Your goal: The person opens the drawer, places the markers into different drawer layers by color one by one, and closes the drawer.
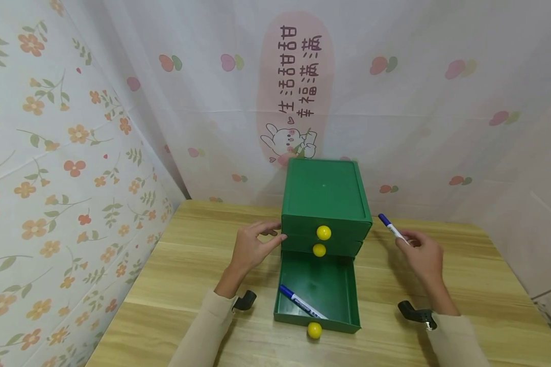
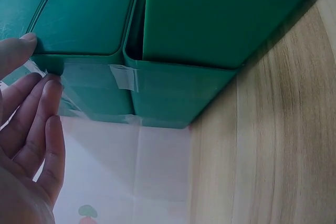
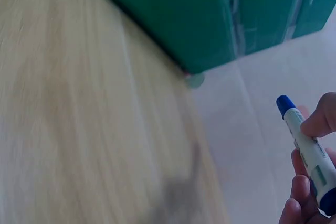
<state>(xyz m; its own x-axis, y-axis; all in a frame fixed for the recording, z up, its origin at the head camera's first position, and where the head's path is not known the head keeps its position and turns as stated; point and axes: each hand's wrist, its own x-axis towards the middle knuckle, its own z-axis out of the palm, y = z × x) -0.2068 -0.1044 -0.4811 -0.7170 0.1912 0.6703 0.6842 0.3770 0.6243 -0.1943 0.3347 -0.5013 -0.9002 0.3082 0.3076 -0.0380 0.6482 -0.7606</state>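
Observation:
A green drawer cabinet (image 1: 323, 188) with yellow ball knobs stands against the curtain, its bottom drawer (image 1: 335, 285) pulled out. Inside that drawer lies a whiteboard marker (image 1: 303, 304) with a blue cap, slanting across the front. My left hand (image 1: 252, 248) is at the cabinet's left front corner; in the left wrist view its thumb (image 2: 18, 53) lies at the front edge while the other fingers extend along the taped side. Right of the cabinet, my right hand (image 1: 423, 255) holds a second blue-capped marker (image 3: 307, 142) between thumb and fingers, cap pointing away, raised above the table.
The wood-grain table (image 1: 165, 300) extends on both sides of the cabinet. Behind it hangs a printed curtain (image 1: 202, 132), and a floral cloth (image 1: 73, 183) covers the left side. A black wrist mount (image 1: 415, 312) sits at each sleeve.

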